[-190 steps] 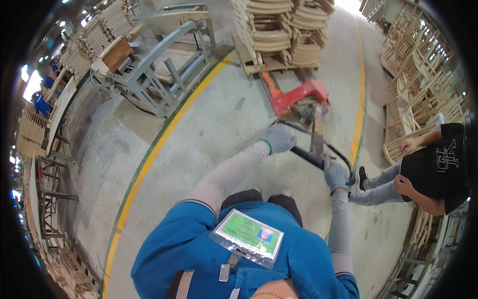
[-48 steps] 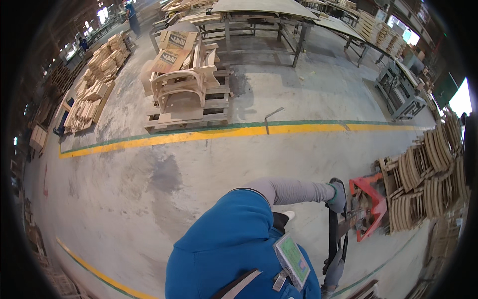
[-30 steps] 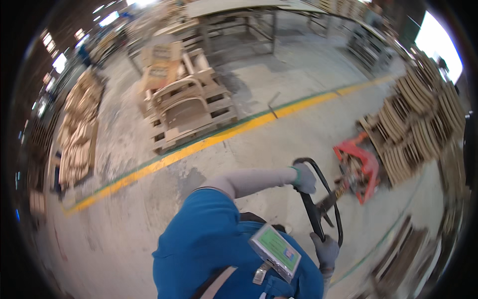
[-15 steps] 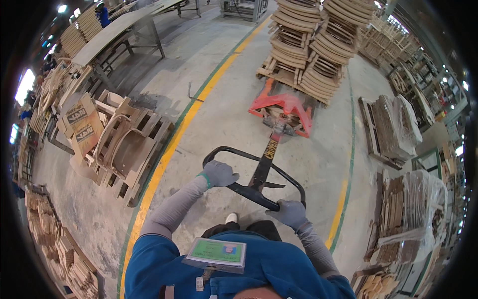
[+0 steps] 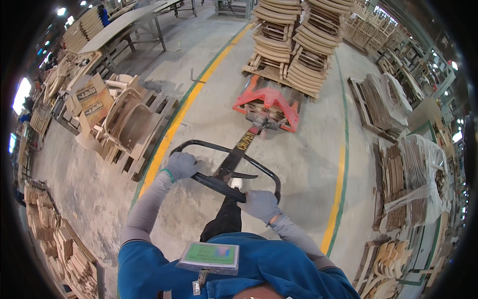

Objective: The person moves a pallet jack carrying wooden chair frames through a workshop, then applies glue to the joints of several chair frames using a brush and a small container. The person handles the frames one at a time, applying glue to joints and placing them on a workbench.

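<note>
A pallet jack stands before me, with a red fork frame (image 5: 271, 97) and a black loop handle (image 5: 211, 185) tilted toward me. My left hand (image 5: 182, 165), in a grey glove, is closed round the left end of the handle bar. Near the bar's right end my right hand (image 5: 261, 205) grips it too, also gloved in grey. Beyond the red frame, the jack's forks go under a wooden pallet (image 5: 279, 78); its load is two tall stacks of curved wooden frames (image 5: 309, 47).
Left of the yellow floor line (image 5: 181, 119) sits a pallet (image 5: 144, 144) with curved wood parts and cardboard. Plastic-wrapped wood bundles (image 5: 406, 174) stand along the right side. A long table (image 5: 127, 26) is at the far left; wood pieces (image 5: 62, 241) lie near left.
The handle, with both my hands on it, has shifted left in view. The loaded jack also appears further left and higher. One of my feet now shows farther forward, beneath the handle.
</note>
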Tool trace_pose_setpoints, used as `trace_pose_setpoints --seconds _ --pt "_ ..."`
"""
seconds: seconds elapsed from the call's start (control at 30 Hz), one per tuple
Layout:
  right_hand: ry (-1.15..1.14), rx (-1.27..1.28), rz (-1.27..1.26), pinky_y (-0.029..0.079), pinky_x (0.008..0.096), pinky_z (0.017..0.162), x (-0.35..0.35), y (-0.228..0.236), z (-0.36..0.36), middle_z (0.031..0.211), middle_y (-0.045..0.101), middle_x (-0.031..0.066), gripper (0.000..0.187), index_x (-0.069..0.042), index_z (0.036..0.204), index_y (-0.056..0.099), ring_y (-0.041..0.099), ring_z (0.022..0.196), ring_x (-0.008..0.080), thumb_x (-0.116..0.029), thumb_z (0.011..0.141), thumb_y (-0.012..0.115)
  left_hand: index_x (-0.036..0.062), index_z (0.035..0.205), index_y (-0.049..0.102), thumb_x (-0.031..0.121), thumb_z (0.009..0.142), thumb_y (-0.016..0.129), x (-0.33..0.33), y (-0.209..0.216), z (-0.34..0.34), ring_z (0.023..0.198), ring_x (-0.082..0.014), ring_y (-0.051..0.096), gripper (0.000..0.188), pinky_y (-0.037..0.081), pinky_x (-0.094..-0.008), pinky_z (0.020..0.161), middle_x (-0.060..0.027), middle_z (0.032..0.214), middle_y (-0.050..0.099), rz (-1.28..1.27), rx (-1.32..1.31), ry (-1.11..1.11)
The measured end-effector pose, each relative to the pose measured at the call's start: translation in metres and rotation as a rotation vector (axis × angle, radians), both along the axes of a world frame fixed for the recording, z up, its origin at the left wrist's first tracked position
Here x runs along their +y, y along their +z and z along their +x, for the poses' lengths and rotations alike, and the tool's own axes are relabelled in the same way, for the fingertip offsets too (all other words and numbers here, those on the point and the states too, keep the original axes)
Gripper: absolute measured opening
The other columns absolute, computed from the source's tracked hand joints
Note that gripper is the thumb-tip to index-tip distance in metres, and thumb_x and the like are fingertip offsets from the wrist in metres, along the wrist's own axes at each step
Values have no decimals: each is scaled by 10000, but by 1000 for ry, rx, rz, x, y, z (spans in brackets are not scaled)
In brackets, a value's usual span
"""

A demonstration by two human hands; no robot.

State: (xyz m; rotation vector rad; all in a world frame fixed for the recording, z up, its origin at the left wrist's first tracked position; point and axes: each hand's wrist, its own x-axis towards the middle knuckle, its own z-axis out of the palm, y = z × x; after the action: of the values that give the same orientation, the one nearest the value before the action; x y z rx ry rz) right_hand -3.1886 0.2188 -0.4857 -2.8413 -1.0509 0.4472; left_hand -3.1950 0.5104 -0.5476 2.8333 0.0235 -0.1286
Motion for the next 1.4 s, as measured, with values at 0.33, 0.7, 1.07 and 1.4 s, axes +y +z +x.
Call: trace_pose_setpoints --seconds 0.33,0.7,1.07,1.4 --pt "80 90 95 493 428 605 6 -36 -182 712 641 141 357 -64 882 614 637 679 322 -393 743 600 66 537 588 407 824 473 13 -38 -191 572 -342 583 461 442 -452 571 -150 564 574 31 -203 37" --pt "113 285 4 478 447 622 -2 -42 -388 715 624 164 331 -66 883 599 628 703 327 -374 764 571 83 497 562 496 844 470 8 -55 -419 469 -306 537 547 391 -407 472 -126 490 531 -33 -264 -93" --pt "33 573 -237 462 427 813 0 -67 -609 981 614 190 446 -93 1108 541 593 949 333 -390 776 567 111 442 552 517 811 523 -13 -114 -663 413 -284 496 549 361 -397 541 -102 424 498 -78 -357 65" --pt "144 609 -175 447 435 835 -47 -94 -770 983 622 172 547 -83 1180 527 583 982 334 -421 751 564 96 420 531 482 777 578 -62 -129 -848 378 -284 437 527 352 -385 514 -96 390 459 -66 -416 189"
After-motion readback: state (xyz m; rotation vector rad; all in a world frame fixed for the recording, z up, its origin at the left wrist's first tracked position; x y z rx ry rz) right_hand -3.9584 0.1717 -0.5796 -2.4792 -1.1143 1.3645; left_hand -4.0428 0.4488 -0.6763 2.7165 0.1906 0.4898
